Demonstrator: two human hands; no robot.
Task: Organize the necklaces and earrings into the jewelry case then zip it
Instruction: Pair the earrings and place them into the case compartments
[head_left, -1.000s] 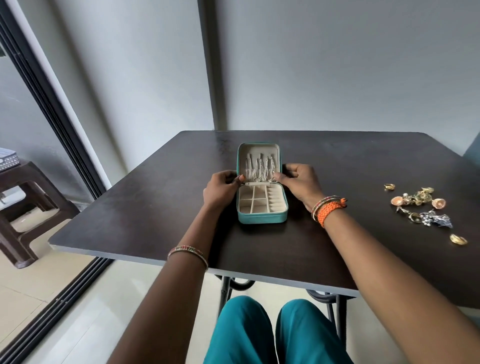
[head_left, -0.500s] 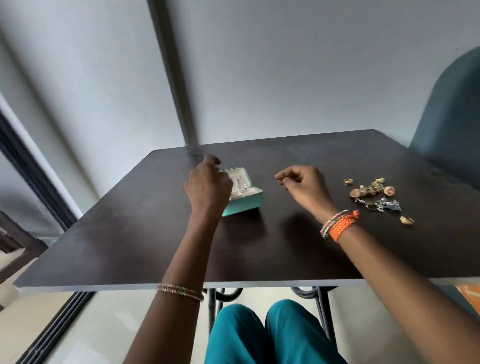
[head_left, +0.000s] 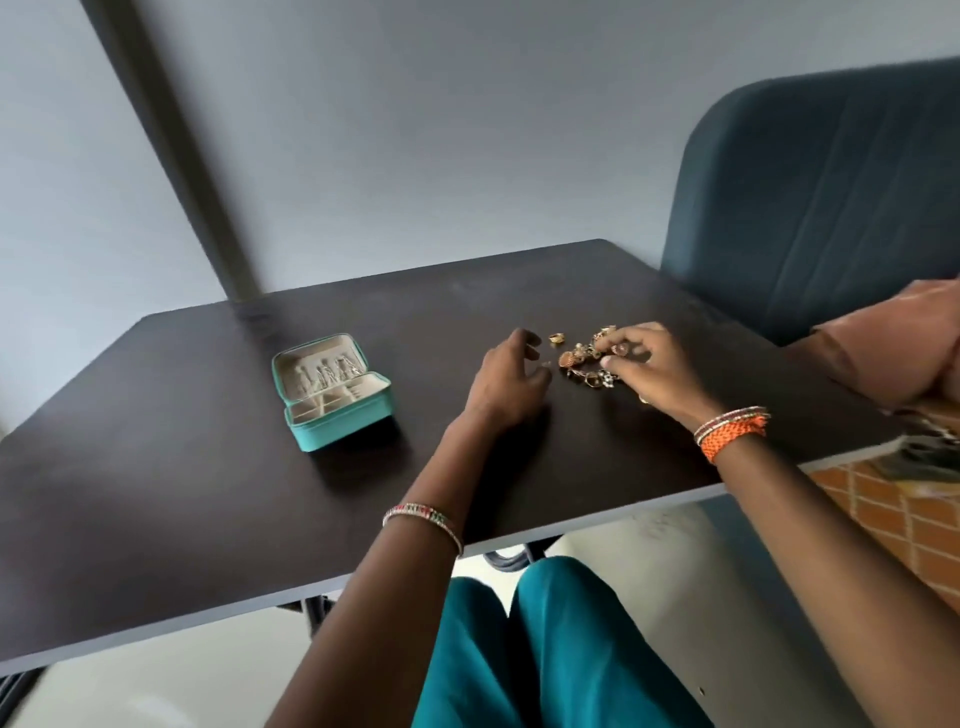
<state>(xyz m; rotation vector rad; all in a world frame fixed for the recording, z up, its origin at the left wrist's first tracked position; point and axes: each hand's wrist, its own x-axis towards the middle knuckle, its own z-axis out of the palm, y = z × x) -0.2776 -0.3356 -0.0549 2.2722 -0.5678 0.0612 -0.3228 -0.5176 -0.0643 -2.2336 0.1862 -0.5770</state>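
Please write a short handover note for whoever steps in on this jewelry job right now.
Left hand: loosely curled, holding nothing, beside the earring pile.
Right hand: fingers on the pile; whether it grips a piece is unclear.
Jewelry case: open on the table, left of both hands; necklaces already hang in its lid.
Left: move the earrings into the compartments, close and zip.

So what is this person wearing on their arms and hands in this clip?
Both forearms are bare, with no sleeves and no gloves. The left hand has a thin beaded bangle in red, green and silver further up the forearm. The right hand has an orange woven band beside thin multicoloured bangles at the wrist. No rings are discernible.
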